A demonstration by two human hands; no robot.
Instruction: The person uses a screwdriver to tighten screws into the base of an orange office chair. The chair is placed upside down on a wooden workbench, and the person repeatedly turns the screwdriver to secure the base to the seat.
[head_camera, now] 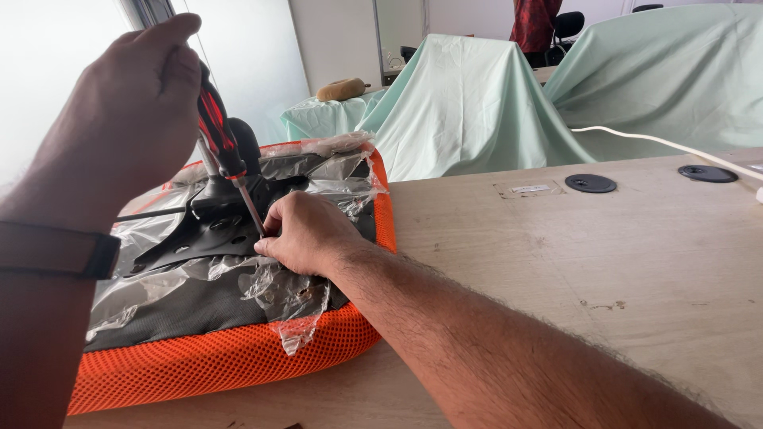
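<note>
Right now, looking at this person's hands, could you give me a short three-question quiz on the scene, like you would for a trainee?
1. True or false: the left hand grips the red and black screwdriver by its handle.
2. Where is the right hand? A) flat on the bare wooden table B) at the screwdriver's tip, on the black metal plate C) on the white cable
3. Fill in: the orange mesh seat cushion lies underside up, partly covered in torn clear ____.

Key: 1 true; 2 B; 3 plastic wrap.
</note>
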